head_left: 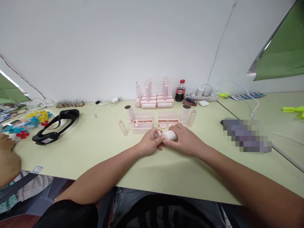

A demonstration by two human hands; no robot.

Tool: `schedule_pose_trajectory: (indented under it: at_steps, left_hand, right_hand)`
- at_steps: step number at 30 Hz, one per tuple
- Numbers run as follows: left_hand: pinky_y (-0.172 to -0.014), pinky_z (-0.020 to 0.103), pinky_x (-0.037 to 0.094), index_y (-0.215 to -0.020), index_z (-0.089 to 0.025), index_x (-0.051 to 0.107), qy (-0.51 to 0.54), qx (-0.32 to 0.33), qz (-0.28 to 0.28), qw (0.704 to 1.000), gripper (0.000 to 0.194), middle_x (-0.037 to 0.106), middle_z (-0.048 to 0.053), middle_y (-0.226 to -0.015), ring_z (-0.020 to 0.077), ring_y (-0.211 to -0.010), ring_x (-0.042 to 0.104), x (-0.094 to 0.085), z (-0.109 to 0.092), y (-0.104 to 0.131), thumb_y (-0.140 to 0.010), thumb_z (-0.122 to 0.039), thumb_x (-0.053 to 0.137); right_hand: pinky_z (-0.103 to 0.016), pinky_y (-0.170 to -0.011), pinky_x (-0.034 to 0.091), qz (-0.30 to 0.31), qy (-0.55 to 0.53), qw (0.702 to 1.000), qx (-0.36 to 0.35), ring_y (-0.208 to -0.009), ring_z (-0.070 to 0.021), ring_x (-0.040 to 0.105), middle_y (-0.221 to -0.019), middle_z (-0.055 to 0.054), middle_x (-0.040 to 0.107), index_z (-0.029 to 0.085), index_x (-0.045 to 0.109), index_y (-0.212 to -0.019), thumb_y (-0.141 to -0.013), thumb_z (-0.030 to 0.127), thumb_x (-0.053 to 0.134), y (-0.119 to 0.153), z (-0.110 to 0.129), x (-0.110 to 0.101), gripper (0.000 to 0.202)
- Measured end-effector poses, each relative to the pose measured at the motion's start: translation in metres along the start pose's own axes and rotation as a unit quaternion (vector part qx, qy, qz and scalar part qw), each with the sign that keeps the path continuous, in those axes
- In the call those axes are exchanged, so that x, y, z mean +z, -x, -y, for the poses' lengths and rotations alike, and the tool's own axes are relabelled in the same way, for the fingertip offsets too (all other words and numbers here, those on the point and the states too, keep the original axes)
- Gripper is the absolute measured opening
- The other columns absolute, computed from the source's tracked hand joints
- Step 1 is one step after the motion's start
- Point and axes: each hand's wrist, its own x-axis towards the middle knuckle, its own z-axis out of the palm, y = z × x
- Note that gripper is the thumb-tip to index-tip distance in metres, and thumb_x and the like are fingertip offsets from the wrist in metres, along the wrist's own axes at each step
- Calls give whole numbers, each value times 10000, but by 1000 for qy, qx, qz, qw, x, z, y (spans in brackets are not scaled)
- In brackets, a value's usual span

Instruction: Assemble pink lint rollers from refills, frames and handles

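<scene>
My right hand [184, 139] is wrapped around a white tube [170, 135], held nearly level just above the table's front half. At the tube's left end, my left hand [150, 142] pinches a small pink round cap [158, 134]; whether the cap touches the tube I cannot tell. Just beyond my hands are two pale pink trays, a left tray [142, 129] and a right tray [168, 117], with pink discs [162, 125] in the right one. Around them stand a left cardboard tube [128, 107], a right white cardboard tube [185, 111] and clear pink bottles [123, 128].
Pink rolls [148, 104] and upright clear pink pieces [165, 90] stand by the wall. A cola bottle [180, 91] and a power strip [206, 98] are to their right. A black headset [55, 126] lies left, near another person's hand [8, 158]. A blurred-out object [247, 135] lies right.
</scene>
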Motion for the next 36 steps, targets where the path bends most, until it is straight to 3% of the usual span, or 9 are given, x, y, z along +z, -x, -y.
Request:
schedule_pose_trajectory:
  at_steps: [24, 36]
  left_hand:
    - [-570, 269, 572, -897, -175, 437, -3, -2, -43, 999, 563, 557, -6, -820, 109, -686, 620, 7, -2, 4, -705, -635, 700]
    - [-593, 279, 590, -933, -182, 453, -7, 30, -55, 998, 527, 555, -11, -879, 102, -691, 626, 4, 3, 0, -730, -604, 695]
  right_hand:
    - [-365, -719, 465, -5, -1, 1000, 7, -865, -258, 589, -1000, -101, 567, 208, 614, -985, -807, 659, 558, 1, -1, 2, 489]
    - [-372, -719, 462, -16, 21, 999, 18, -887, -277, 602, -1029, -111, 572, 217, 609, -1051, -816, 694, 525, -2, -5, 4, 538]
